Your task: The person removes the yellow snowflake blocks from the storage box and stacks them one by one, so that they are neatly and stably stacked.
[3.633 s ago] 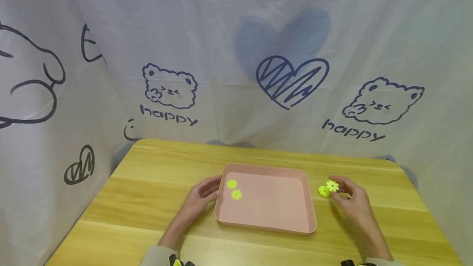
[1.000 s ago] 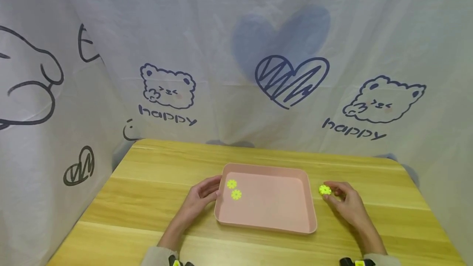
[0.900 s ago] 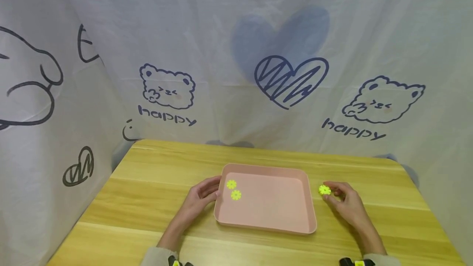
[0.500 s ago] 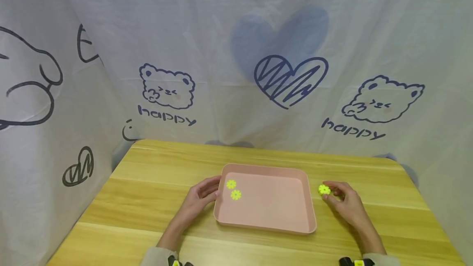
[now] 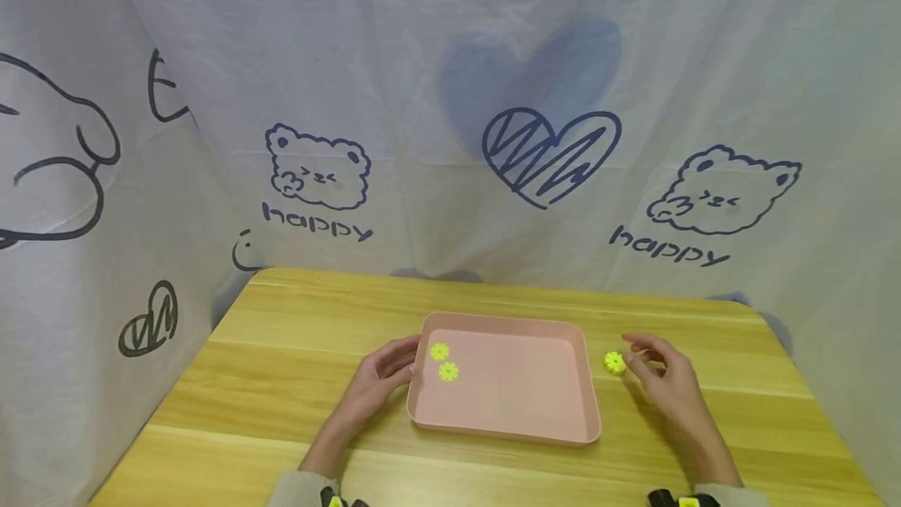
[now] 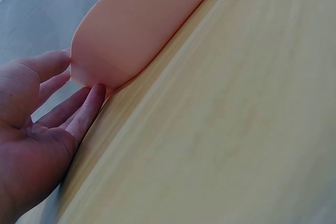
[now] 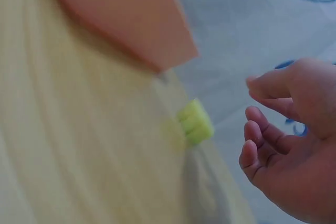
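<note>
My left hand (image 5: pixel 378 378) lies at the left end of a pink tray (image 5: pixel 503 433), its fingers touching the outer wall, as the left wrist view shows close up. Two flat yellow-green notched discs, an upper disc (image 5: pixel 439 351) and a lower disc (image 5: pixel 448 372), lie inside near that end. To the right of the tray a small stack of the same discs (image 5: pixel 615 363) stands on the table. My right hand (image 5: pixel 665 374) is just right of the stack, holding nothing. In the right wrist view the stack (image 7: pixel 196 123) stands apart from the loosely bent fingers.
The wooden table (image 5: pixel 281 405) carries the tray at its middle. A white curtain (image 5: pixel 422 100) printed with hearts and bears hangs behind the table's far edge and along its left side.
Earlier my right hand held one disc beside the stack, then set it on top and kept hold of it. Now it has let go and drawn back slightly right. My left hand has not moved.
</note>
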Demonstrator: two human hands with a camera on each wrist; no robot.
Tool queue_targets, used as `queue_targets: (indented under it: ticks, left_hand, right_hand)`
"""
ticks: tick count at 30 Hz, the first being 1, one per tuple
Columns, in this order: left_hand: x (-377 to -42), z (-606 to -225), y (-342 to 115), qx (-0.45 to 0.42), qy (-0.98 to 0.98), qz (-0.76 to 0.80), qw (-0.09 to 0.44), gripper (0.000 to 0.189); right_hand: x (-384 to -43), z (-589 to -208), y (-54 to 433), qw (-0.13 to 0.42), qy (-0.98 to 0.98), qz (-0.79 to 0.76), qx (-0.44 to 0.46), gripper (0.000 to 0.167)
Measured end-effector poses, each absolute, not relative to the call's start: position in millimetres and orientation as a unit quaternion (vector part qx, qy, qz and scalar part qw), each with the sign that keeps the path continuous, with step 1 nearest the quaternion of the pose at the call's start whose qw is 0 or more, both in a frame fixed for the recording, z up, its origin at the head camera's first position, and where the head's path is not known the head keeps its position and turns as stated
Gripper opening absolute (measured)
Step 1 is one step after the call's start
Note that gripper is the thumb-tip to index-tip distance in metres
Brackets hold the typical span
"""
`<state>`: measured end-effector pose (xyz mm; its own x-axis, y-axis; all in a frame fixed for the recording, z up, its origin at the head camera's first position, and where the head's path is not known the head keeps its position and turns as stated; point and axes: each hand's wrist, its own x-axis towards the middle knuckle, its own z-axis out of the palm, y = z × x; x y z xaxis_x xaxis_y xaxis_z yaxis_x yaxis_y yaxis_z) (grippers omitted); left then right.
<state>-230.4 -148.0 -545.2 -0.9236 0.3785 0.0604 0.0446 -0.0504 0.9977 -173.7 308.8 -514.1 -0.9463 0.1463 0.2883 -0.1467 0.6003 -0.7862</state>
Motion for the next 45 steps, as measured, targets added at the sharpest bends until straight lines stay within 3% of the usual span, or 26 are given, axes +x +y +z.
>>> queue_targets:
  ticks: [6, 19, 29, 45]
  left_hand:
    - [-230.6, -545.7, -149.2, 0.16, 0.682, 0.704, 0.113, 0.05]
    - [-231.1, -545.6, -146.4, 0.167, 0.683, 0.704, 0.106, 0.05]
    - [-230.3, -546.9, -146.9, 0.151, 0.679, 0.71, 0.11, 0.05]
    - [-231.0, -545.9, -147.9, 0.163, 0.677, 0.709, 0.111, 0.051]
  right_hand:
    - [-168.4, -494.0, 287.3, 0.189, -0.865, 0.464, 0.019, 0.028]
    - [-159.1, -469.3, 240.8, 0.142, -0.84, 0.522, 0.046, 0.028]
    - [-165.1, -477.9, 186.0, 0.087, -0.841, 0.533, 0.047, 0.025]
    - [-191.9, -509.8, 118.8, 0.059, -0.852, 0.514, 0.072, 0.019]
